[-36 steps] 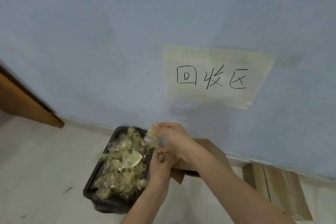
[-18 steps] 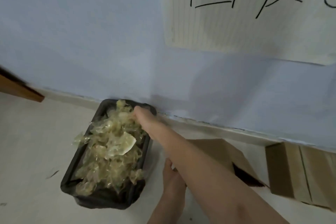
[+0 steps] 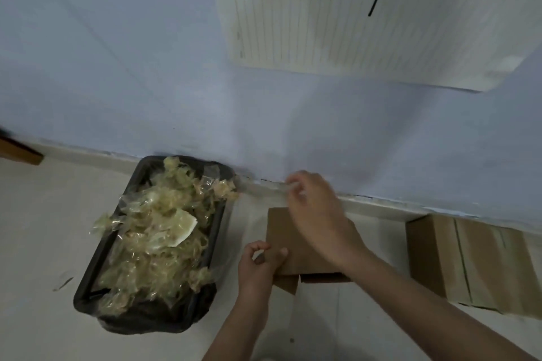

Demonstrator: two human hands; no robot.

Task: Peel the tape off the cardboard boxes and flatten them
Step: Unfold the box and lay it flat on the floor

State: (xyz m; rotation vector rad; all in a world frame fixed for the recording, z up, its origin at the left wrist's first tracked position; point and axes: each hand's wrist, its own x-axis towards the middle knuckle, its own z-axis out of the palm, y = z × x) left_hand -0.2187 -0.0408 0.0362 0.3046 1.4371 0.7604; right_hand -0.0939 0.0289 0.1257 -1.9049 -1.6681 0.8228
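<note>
A brown cardboard box (image 3: 283, 236) is held just above the floor near the wall. My left hand (image 3: 258, 268) grips its lower left edge. Above the box's far edge, my right hand (image 3: 315, 209) pinches one end of a clear tape strip (image 3: 259, 188). The strip stretches left from my fingers to the crumpled tape heap (image 3: 159, 231) in the black bin (image 3: 88, 287). Part of the box is hidden behind my right hand and forearm.
The bin stands on the pale floor against the blue wall. A stack of flattened cardboard (image 3: 469, 261) leans at the wall to the right. A lined paper sign (image 3: 366, 9) with handwriting hangs above. A wooden edge (image 3: 20, 152) shows far left.
My right hand has pulled back from the bin to above the box, with a tape strip still stuck between fingers and heap. The camera has moved closer and lower.
</note>
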